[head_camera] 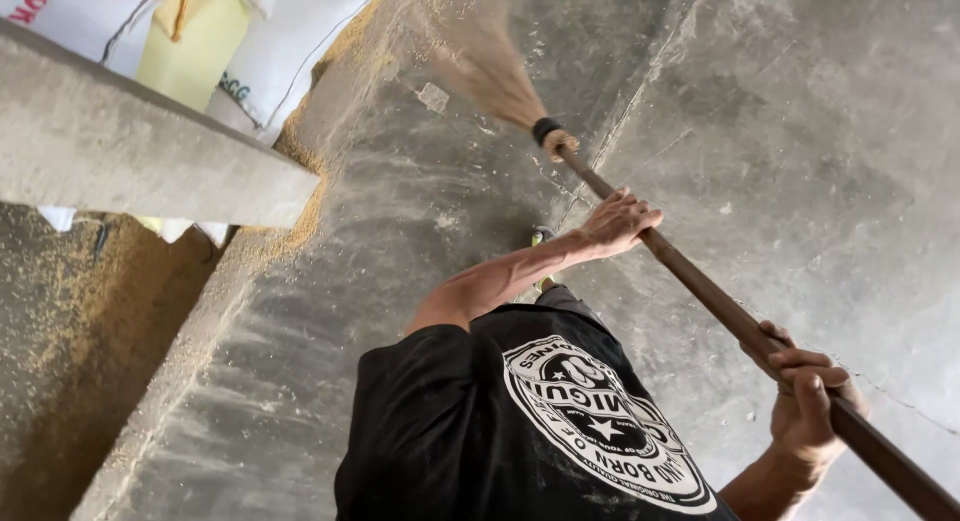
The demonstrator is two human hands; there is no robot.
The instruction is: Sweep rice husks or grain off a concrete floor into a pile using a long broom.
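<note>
A long broom [700, 281] lies slantwise across the view, and everything here is best placed against it. Its dark brown handle [730, 316] runs from the lower right corner up toward the middle top, where a black band and a wrap of pale cord [552, 137] bind on the straw-coloured bristles [485, 66], which are blurred and spread over the grey concrete floor [800, 131]. The left hand [618, 221] is wrapped over the handle a little below the binding, fingers curled round the wood; the right hand [805, 396] is clenched round the handle further down, near its lower end, knuckles uppermost. Below the handle, between the two arms, is the person's black T-shirt [480, 431] with a round white printed emblem. Left of the bristles a band of golden grain husk [300, 201] lies scattered along the floor beside a thick concrete beam [130, 146]. Beyond that beam, in the top left corner and well apart from the broom, lean white and yellow woven sacks [255, 56]. A small pale scrap [433, 97] lies on the floor just beside the bristles.
</note>
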